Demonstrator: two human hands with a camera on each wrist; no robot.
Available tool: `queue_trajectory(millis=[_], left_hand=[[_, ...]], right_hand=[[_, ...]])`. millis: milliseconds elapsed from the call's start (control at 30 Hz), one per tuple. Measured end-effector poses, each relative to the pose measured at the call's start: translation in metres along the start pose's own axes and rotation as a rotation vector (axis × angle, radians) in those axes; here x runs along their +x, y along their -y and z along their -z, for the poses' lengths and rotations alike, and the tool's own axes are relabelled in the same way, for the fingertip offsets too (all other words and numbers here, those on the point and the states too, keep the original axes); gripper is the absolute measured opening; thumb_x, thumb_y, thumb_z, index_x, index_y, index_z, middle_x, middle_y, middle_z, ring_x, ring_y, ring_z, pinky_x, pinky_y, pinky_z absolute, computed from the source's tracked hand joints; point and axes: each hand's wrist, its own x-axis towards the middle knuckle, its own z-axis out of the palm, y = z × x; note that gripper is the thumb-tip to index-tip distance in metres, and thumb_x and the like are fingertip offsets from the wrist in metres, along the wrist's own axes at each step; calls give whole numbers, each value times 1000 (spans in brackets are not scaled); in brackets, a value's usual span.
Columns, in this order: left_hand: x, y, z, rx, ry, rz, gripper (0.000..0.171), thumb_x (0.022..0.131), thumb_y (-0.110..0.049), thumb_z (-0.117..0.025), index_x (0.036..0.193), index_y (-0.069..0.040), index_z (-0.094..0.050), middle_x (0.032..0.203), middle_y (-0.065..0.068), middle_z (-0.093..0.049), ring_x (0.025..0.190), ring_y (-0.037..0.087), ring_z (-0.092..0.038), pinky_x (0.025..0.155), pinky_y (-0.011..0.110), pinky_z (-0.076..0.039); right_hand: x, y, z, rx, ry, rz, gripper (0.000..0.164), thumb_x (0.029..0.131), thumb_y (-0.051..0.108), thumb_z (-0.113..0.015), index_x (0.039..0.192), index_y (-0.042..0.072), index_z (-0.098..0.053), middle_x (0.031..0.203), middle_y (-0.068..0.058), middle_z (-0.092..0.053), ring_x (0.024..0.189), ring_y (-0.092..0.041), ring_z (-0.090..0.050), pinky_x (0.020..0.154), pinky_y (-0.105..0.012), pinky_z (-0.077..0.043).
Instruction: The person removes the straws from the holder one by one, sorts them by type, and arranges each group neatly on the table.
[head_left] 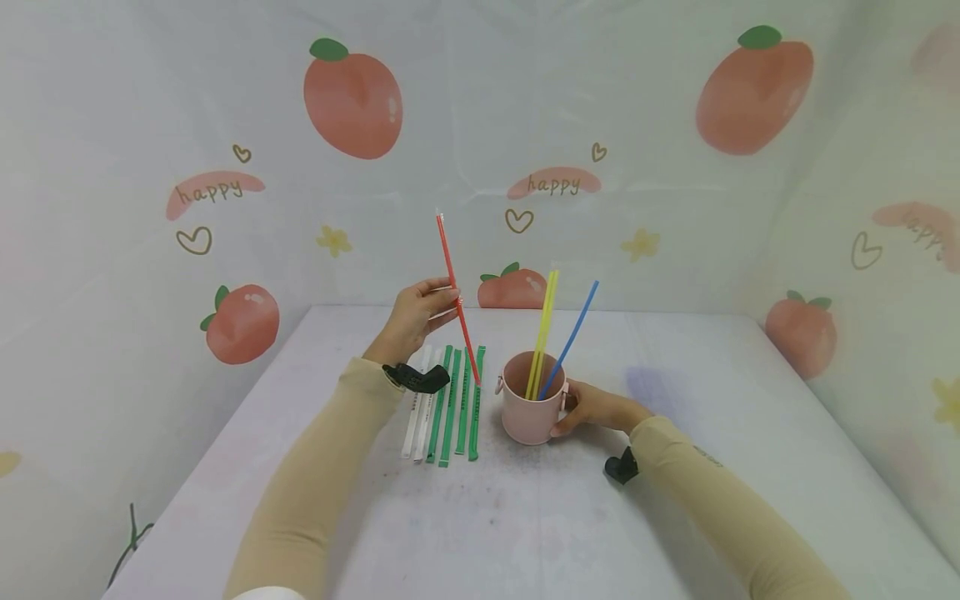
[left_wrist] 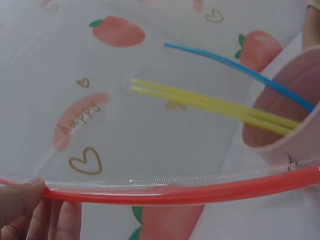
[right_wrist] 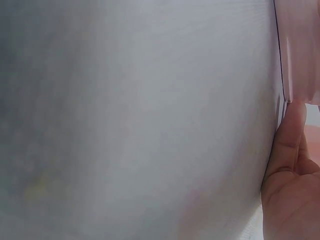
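My left hand (head_left: 422, 312) pinches a red straw (head_left: 448, 258) in a clear plastic wrapper, raised above the table and tilted, its lower end overlapping a green strip in the head view. In the left wrist view, thumb and fingers grip the red straw (left_wrist: 200, 193) near the left edge. A small pink pail (head_left: 527, 418) with side lugs stands upright, my right hand (head_left: 596, 407) holding its right side with the thumb low at the front. Inside lean yellow straws (head_left: 543, 333) and a blue straw (head_left: 573, 337). Only part of the pail (right_wrist: 302, 50) shows in the right wrist view.
Left of the pail, several green paper-wrapped straws (head_left: 452, 408) and white wrapped ones (head_left: 412, 425) lie side by side on the white table (head_left: 465, 533). Behind rises a printed curtain (head_left: 480, 100). Black wrist straps (head_left: 420, 379) sit on both arms.
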Motion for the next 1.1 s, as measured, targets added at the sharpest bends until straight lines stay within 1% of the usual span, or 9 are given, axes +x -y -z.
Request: queue_trajectory(millis=[100, 267, 367, 567, 667, 767, 833, 1033, 1100], left_hand=[[0, 6, 7, 26, -5, 26, 42, 96, -9, -60, 135, 1, -49, 101, 1, -58, 90, 12, -62, 92, 29, -54], [2, 16, 20, 70, -30, 65, 41, 97, -8, -59, 135, 3, -49, 107, 6, -58, 89, 10, -62, 89, 26, -55], [5, 23, 28, 116, -41, 82, 42, 97, -8, -58, 136, 3, -49, 114, 10, -58, 92, 11, -61, 92, 28, -54], [9, 40, 42, 196, -75, 131, 42, 97, -7, -58, 137, 3, -50, 111, 9, -59, 98, 14, -60, 97, 32, -52], [10, 49, 49, 234, -92, 151, 42, 96, -7, -59, 136, 1, -51, 119, 16, -59, 94, 12, -62, 94, 30, -53], [9, 57, 53, 284, -87, 162, 43, 96, -7, -60, 137, 0, -51, 129, 23, -56, 88, 9, -64, 90, 28, -55], [8, 62, 56, 311, -83, 172, 44, 95, -7, -61, 137, -1, -51, 131, 25, -55, 85, 8, -65, 88, 27, -56], [7, 71, 62, 364, -81, 191, 46, 92, -3, -63, 137, 0, -51, 115, 20, -63, 77, 7, -64, 78, 24, -58], [7, 74, 65, 380, -87, 203, 46, 92, -2, -63, 136, 0, -51, 110, 16, -65, 75, 8, -63, 78, 25, -58]], right_hand=[[0, -1, 0, 4, -3, 0, 64, 75, 10, -82, 129, 3, -48, 106, -5, -45, 100, -24, -39, 85, -35, -34], [0, -1, -2, 20, -7, -18, 67, 75, 9, -82, 131, 3, -46, 108, -5, -45, 103, -24, -37, 89, -35, -33], [0, 0, -2, 21, -9, -24, 68, 75, 9, -82, 131, 2, -45, 107, -6, -45, 103, -24, -37, 89, -36, -33], [0, 0, -2, 17, -18, -30, 66, 74, 9, -82, 130, 3, -46, 105, -5, -44, 102, -24, -37, 87, -36, -33], [0, 0, -2, 17, -13, -20, 67, 74, 9, -82, 130, 2, -46, 107, -6, -47, 104, -24, -38, 90, -36, -34], [1, 0, -2, 20, -13, -20, 68, 74, 9, -82, 131, 2, -46, 109, -5, -48, 104, -24, -39, 93, -36, -34], [1, -1, -2, 18, -14, -20, 68, 74, 9, -82, 131, 2, -46, 109, -5, -48, 104, -24, -39, 92, -36, -34], [0, -1, -1, 22, -10, -11, 66, 74, 8, -82, 129, 2, -47, 106, -5, -47, 101, -23, -39, 87, -35, -34], [-1, 0, -1, 25, -9, -13, 66, 74, 8, -82, 130, 2, -47, 107, -5, -47, 101, -23, -39, 88, -35, -34]])
